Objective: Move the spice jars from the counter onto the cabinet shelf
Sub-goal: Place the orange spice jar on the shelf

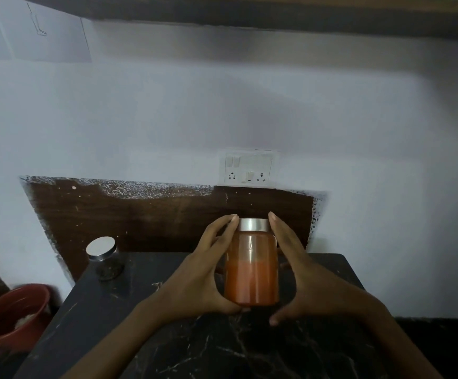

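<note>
Spice jar (251,272), orange powder, steel lid: upright over the counter (167,337), between my hands. Left hand (206,272) curls round its side, thumb under the base. Right hand (299,269) lies flat-fingered against the other side. Handling advice: keep it level, press evenly, raise slowly. Second jar (102,250) stands rear-left on the counter.

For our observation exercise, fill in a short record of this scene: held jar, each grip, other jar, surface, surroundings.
held jar: upright clear jar of orange powder with silver metal lid
left grip: thumb curled under the jar's base, fingers up its side
right grip: straight fingers against the jar's other side
lifted or resting: cannot tell
second jar: clear jar with silver lid and dark contents, counter's back left corner
surface: black marble counter
surroundings: red plastic bucket lower left; white switch plate on white wall
</note>
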